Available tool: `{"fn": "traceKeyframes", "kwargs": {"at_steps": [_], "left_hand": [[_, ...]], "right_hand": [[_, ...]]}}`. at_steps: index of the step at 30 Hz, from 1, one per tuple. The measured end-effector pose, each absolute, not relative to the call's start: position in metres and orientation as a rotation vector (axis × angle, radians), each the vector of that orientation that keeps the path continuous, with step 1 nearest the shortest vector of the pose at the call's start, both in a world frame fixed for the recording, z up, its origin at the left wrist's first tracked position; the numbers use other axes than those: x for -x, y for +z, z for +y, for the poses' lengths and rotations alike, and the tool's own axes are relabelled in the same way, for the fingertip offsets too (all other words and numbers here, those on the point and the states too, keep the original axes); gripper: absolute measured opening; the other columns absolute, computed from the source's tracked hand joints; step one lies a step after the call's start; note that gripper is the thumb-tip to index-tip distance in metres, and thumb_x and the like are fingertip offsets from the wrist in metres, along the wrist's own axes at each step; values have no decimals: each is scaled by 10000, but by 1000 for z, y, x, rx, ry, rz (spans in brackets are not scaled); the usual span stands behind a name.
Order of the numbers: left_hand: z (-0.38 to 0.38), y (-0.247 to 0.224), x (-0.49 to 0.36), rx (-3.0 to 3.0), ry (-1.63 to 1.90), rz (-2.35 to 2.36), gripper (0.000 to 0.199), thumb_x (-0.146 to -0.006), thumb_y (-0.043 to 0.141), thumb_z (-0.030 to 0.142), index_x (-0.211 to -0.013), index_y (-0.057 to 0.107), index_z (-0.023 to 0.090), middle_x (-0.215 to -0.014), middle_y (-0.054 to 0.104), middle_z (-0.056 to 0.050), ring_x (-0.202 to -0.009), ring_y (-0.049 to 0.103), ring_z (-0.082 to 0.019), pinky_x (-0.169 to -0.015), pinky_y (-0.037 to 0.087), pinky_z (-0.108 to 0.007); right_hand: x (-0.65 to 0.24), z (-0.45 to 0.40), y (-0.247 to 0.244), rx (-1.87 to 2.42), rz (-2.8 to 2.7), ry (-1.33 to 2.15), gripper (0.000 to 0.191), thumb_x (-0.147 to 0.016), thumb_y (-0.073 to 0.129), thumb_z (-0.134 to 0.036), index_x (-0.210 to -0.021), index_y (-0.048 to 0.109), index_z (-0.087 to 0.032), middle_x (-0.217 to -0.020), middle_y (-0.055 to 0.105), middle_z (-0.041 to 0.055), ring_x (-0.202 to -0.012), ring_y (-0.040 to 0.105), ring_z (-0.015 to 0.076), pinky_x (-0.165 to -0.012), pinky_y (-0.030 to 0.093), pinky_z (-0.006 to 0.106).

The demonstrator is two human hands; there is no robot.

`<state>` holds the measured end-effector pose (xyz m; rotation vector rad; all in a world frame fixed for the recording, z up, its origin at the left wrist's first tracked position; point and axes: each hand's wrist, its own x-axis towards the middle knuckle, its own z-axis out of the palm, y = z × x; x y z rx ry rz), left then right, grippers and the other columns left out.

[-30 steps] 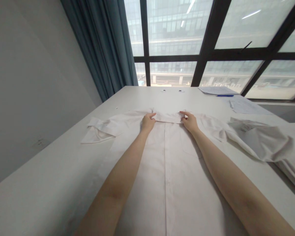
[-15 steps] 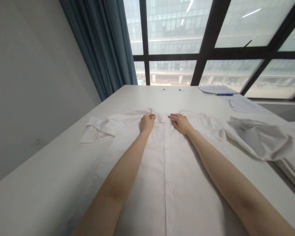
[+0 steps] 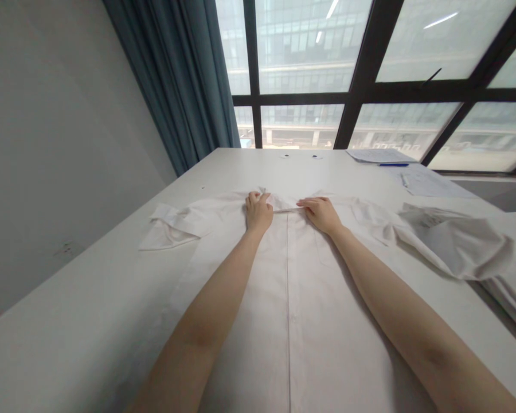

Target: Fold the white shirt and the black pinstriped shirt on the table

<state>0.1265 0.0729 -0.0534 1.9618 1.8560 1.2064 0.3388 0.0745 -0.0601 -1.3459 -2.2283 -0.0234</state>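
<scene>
A white button-front shirt (image 3: 301, 298) lies spread front side up, its collar (image 3: 285, 205) at the far end. My left hand (image 3: 260, 215) is at the collar's left end, fingers bent over the cloth and slightly apart, with the collar's edge running in under it. On the right end of the collar, my right hand (image 3: 321, 214) has its fingers together, gripping the edge. Between both hands the collar's edge is slightly raised and wavy. The short left-side sleeve (image 3: 169, 229) lies folded and creased.
The white table (image 3: 245, 166) reaches to the window (image 3: 301, 63). At the far right are papers (image 3: 438, 184) and a blue pen (image 3: 393, 165). A crumpled pale cloth (image 3: 468, 241) lies on the right. A blue curtain (image 3: 184, 74) hangs at the left.
My left hand's fingers have spread and moved slightly forward over the collar. Between the hands, the collar's edge has risen and creased. My right hand has shifted slightly right.
</scene>
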Motion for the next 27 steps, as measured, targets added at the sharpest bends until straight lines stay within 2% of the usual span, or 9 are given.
{"fn": "traceKeyframes", "kwargs": {"at_steps": [2, 3, 5, 7, 10, 12, 16, 21, 27], "left_hand": [[69, -53, -131, -2277, 988, 1808, 453, -893, 463, 119, -1308, 583, 255, -1508, 403, -72, -1424, 296, -256, -1178, 198, -447], [67, -53, -133, -2416, 834, 1766, 464, -918, 438, 142, -1353, 543, 266, -1529, 388, -57, -1440, 272, -241, -1188, 154, -456], [66, -55, -136, -2536, 586, 1707, 456, -953, 416, 207, -1396, 496, 274, -1521, 411, -57, -1437, 293, -237, -1188, 111, -487], [67, -58, -138, -2524, 492, 1711, 442, -966, 419, 279, -1403, 490, 276, -1509, 429, -73, -1421, 329, -259, -1171, 125, -524], [67, -60, -138, -2504, 457, 1744, 441, -982, 393, 351, -1410, 478, 295, -1530, 395, -77, -1430, 313, -274, -1158, 131, -548], [66, -61, -138, -2502, 441, 1755, 449, -987, 378, 389, -1419, 467, 304, -1540, 379, -77, -1439, 293, -274, -1160, 125, -542], [66, -60, -137, -2490, 425, 1828, 505, -986, 352, 455, -1446, 440, 263, -1551, 349, -113, -1447, 263, -307, -1151, 132, -554], [67, -62, -136, -2340, 446, 2042, 516, -987, 317, 460, -1449, 437, 263, -1553, 354, -82, -1422, 296, -351, -1144, 142, -572], [68, -64, -134, -2267, 564, 2041, 488, -978, 364, 421, -1421, 463, 242, -1547, 364, -86, -1408, 315, -354, -1142, 145, -578]], "right_hand": [[-337, 73, -60, 1338, -2238, -18, 307, -867, 500, -175, -1048, 739, -243, -1174, 717, 30, -1152, 614, 198, -1040, 350, 372], [-337, 73, -59, 1343, -2238, -15, 278, -879, 506, -211, -1009, 749, -243, -1153, 726, 27, -1143, 619, 201, -1038, 351, 372], [-336, 73, -60, 1368, -2225, -9, 294, -924, 470, -276, -948, 760, -236, -1106, 742, 30, -1097, 641, 198, -1014, 374, 357], [-337, 75, -60, 1412, -2203, -4, 350, -957, 421, -302, -927, 761, -227, -1068, 752, 43, -1028, 667, 192, -964, 413, 332], [-340, 77, -61, 1490, -2160, -16, 311, -941, 441, -268, -1006, 740, -214, -1101, 739, 68, -1005, 668, 198, -914, 445, 321], [-341, 77, -62, 1533, -2138, -33, 307, -901, 480, -211, -1116, 698, -212, -1214, 692, 79, -1106, 623, 209, -944, 433, 346], [-341, 76, -65, 1611, -2123, -54, 430, -864, 488, -143, -1260, 613, -258, -1378, 585, 68, -1299, 477, 237, -1035, 353, 464], [-342, 75, -70, 1765, -2048, -76, 414, -885, 470, -183, -1254, 620, -296, -1391, 575, 64, -1301, 457, 307, -1036, 281, 596], [-339, 72, -68, 1800, -1992, -131, 346, -918, 433, -219, -1179, 657, -253, -1295, 644, 92, -1225, 520, 293, -1036, 267, 563]]}}
